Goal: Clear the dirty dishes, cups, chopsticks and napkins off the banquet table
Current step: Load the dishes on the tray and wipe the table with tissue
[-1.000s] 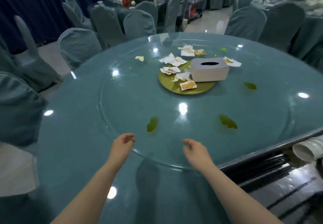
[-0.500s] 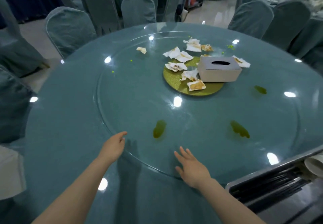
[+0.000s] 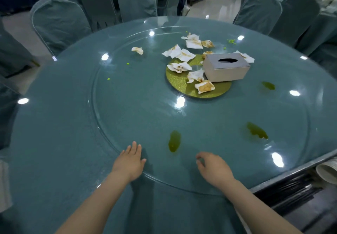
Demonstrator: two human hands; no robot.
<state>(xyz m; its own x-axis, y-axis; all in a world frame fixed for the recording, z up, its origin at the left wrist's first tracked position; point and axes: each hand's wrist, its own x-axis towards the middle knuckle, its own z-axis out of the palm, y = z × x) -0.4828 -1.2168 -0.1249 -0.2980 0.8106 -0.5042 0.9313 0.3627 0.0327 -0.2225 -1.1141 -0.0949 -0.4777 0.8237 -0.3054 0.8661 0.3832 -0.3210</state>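
Banquet table (image 3: 54,142) carries a glass turntable (image 3: 127,106); soiled napkins (image 3: 179,53) cluster past centre toward 1 o'clock, around a grey tissue box (image 3: 226,69) on a gold disc (image 3: 179,84), one stray napkin (image 3: 137,50) at 11 o'clock, green spills (image 3: 174,141) nearer, no dishes, cups or chopsticks visible on it. Left hand (image 3: 130,160) lies flat with fingers straight on the turntable rim at 6 o'clock, holding nothing; right hand (image 3: 213,166) hovers beside it, fingers loosely curled, empty. Likely step: spin the glass to bring napkins near; push steadily along the rim, avoid the spills, stop once paper is within reach.
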